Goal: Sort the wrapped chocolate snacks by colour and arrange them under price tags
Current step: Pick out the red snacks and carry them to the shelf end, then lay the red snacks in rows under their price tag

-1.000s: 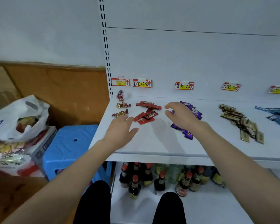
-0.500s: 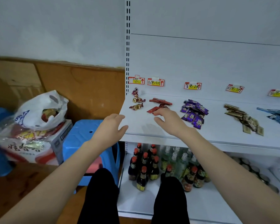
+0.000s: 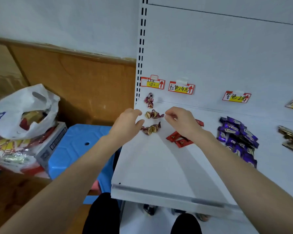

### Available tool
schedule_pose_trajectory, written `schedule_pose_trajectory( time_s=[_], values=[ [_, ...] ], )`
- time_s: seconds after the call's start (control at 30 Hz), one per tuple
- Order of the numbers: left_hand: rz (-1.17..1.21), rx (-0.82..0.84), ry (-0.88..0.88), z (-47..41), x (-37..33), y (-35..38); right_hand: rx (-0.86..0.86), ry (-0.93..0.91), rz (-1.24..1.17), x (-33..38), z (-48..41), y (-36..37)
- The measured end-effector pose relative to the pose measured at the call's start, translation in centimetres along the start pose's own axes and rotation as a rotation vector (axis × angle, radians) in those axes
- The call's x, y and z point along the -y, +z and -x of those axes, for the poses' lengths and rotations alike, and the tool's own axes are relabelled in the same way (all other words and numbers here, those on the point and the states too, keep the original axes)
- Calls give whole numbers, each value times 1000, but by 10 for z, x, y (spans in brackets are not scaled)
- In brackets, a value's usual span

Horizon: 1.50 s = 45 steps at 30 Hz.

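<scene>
Three twist-wrapped gold and maroon candies lie under the 10 price tag (image 3: 152, 83): a far one (image 3: 149, 100), a middle one (image 3: 152, 114) and a near one (image 3: 150, 129). My left hand (image 3: 127, 124) hovers at their left with curved fingers and holds nothing. My right hand (image 3: 181, 122) has curled fingers whose tips pinch the middle candy's right twist. Red wrapped snacks (image 3: 178, 139) lie partly under my right wrist, below the red tag (image 3: 181, 87). A purple pile (image 3: 237, 137) sits under the purple tag (image 3: 236, 97).
The white shelf (image 3: 159, 166) ends just left of the candies. Gold bars (image 3: 291, 139) lie at the far right. A blue stool (image 3: 78, 146), a white plastic bag (image 3: 24, 110) and snack packs sit left of the shelf. Bottles (image 3: 149, 210) stand below it.
Both hands moved left and further in, from the red and purple snacks to the gold and maroon candies. My view turned left and came closer to the shelf.
</scene>
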State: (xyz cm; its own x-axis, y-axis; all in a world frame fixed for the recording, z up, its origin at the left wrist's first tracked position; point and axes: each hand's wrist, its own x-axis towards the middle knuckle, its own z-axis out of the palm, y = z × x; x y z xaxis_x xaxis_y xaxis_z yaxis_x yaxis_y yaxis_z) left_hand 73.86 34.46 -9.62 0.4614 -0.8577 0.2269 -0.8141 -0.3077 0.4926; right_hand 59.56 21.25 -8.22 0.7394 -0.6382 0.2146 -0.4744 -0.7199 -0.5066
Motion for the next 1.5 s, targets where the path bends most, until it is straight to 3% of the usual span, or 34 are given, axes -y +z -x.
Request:
schedule_pose_trajectory(
  time_s=[0.43,0.57,0.7,0.97,1.27,1.43,1.5],
  values=[
    [-10,173,68,-87,18,25,80,166,-83,-15,-108,34],
    [80,182,104,-86,31,23,115,171,-58,-19,-117,53],
    [203,127,107,-77,41,23,33,140,-76,-28,-116,58],
    [555,-85,-104,-53,46,33,-103,167,-136,-27,-127,64],
    [619,-77,-127,-52,44,31,-59,216,-130,-25,-132,67],
    [883,2,-198,-53,43,26,-111,191,-191,-24,-112,42],
    [1014,45,-219,-52,42,25,-47,168,-179,-25,-97,28]
  ],
)
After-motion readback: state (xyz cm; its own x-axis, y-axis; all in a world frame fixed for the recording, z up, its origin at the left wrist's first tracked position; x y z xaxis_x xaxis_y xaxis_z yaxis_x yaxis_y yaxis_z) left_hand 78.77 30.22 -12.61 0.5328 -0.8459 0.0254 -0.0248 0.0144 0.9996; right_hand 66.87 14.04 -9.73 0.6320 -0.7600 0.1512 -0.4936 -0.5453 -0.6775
